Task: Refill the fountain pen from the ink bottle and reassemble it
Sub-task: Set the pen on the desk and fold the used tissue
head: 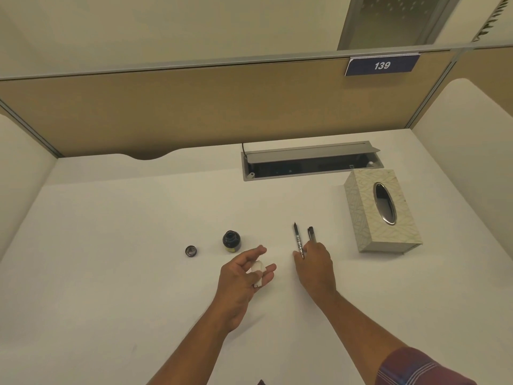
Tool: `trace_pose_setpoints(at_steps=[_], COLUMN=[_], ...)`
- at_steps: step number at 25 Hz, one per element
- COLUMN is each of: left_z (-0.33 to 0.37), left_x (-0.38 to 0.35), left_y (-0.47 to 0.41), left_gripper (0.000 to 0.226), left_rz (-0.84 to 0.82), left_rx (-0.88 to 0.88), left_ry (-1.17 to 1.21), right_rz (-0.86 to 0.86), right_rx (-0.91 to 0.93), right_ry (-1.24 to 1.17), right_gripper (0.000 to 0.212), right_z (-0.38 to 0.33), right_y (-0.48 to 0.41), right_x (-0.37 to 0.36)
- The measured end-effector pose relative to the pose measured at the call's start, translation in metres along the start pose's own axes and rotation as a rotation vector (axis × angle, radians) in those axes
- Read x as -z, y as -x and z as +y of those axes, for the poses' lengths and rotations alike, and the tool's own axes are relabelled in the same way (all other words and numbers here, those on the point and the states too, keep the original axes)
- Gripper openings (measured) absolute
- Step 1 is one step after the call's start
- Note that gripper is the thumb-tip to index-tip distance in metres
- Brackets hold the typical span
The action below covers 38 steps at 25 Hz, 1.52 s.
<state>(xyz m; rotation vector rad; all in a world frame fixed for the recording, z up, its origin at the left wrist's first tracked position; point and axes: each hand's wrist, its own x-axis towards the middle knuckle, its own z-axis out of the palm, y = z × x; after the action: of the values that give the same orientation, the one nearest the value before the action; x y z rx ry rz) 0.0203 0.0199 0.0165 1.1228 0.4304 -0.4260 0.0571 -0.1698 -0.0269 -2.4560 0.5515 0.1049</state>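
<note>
The open ink bottle (231, 240) stands on the white desk, with its dark cap (190, 251) lying to its left. My left hand (244, 276) hovers just right of the bottle and holds a crumpled white tissue (257, 269) in its fingers. The pen's nib section with converter (298, 238) lies on the desk, nib pointing away. Beside it on the right lies another dark pen part (311, 233), the barrel or cap. My right hand (315, 263) rests over the near ends of both parts, fingers touching them; its grip is hidden.
A patterned tissue box (381, 211) stands at the right. Behind it an open cable tray (311, 162) is sunk into the desk (111, 245). Partition walls close the desk at the back and both sides.
</note>
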Motion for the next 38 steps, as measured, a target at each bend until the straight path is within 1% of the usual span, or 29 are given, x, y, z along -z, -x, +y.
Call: trace_pose_setpoints(at_steps=[4, 7, 9, 11, 12, 13, 16, 17, 18, 19, 20, 24, 27, 29, 32, 35, 38], left_z=[0.005, 0.007, 0.008, 0.009, 0.010, 0.011, 0.015, 0.016, 0.017, 0.017, 0.017, 0.012, 0.007, 0.005, 0.000, -0.007, -0.018], left_x=[-0.002, -0.003, -0.005, -0.007, -0.008, -0.009, -0.011, -0.012, -0.012, -0.012, -0.012, -0.007, -0.003, -0.002, 0.003, 0.007, 0.006], left_y=[0.005, 0.009, 0.012, 0.016, 0.018, 0.021, 0.029, 0.033, 0.036, 0.040, 0.043, 0.056, 0.068, 0.075, 0.082, 0.088, 0.093], left_gripper=[0.066, 0.074, 0.068, 0.050, 0.043, 0.037, 0.026, 0.022, 0.018, 0.017, 0.017, 0.019, 0.017, 0.021, 0.029, 0.030, 0.029], left_rz=[-0.058, -0.084, -0.107, -0.127, -0.135, -0.145, -0.198, -0.210, -0.216, -0.216, -0.214, -0.198, -0.233, -0.241, -0.277, -0.343, -0.316], left_rx=[0.014, 0.044, 0.068, 0.088, 0.098, 0.108, 0.137, 0.143, 0.145, 0.141, 0.138, 0.167, 0.207, 0.227, 0.268, 0.300, 0.348], left_ry=[-0.003, -0.023, -0.038, -0.067, -0.091, -0.121, -0.202, -0.218, -0.232, -0.248, -0.269, -0.292, -0.172, -0.076, 0.026, -0.016, -0.070], right_rz=[0.006, 0.055, 0.102, 0.108, 0.065, -0.008, -0.299, -0.361, -0.375, -0.350, -0.310, -0.184, -0.064, -0.018, 0.052, 0.129, 0.121], right_rx=[0.008, 0.063, 0.111, 0.138, 0.136, 0.121, 0.049, 0.042, 0.050, 0.066, 0.082, 0.119, 0.210, 0.265, 0.315, 0.330, 0.343], right_ry=[-0.098, -0.149, -0.195, -0.291, -0.361, -0.448, -0.694, -0.745, -0.763, -0.756, -0.734, -0.675, -0.620, -0.564, -0.430, -0.359, -0.329], right_gripper=[0.025, 0.025, 0.020, 0.012, 0.010, 0.014, 0.029, 0.026, 0.020, 0.014, 0.013, 0.017, 0.018, 0.020, 0.033, 0.035, 0.037], right_z=[0.004, 0.005, 0.001, -0.003, -0.006, -0.011, -0.025, -0.028, -0.030, -0.031, -0.030, -0.023, -0.020, -0.018, -0.012, -0.004, 0.008], right_y=[0.009, 0.021, 0.030, 0.040, 0.046, 0.051, 0.069, 0.076, 0.082, 0.087, 0.091, 0.112, 0.134, 0.151, 0.178, 0.200, 0.216], right_x=[0.004, 0.009, 0.015, 0.020, 0.023, 0.027, 0.045, 0.050, 0.054, 0.056, 0.056, 0.052, 0.049, 0.044, 0.036, 0.035, 0.043])
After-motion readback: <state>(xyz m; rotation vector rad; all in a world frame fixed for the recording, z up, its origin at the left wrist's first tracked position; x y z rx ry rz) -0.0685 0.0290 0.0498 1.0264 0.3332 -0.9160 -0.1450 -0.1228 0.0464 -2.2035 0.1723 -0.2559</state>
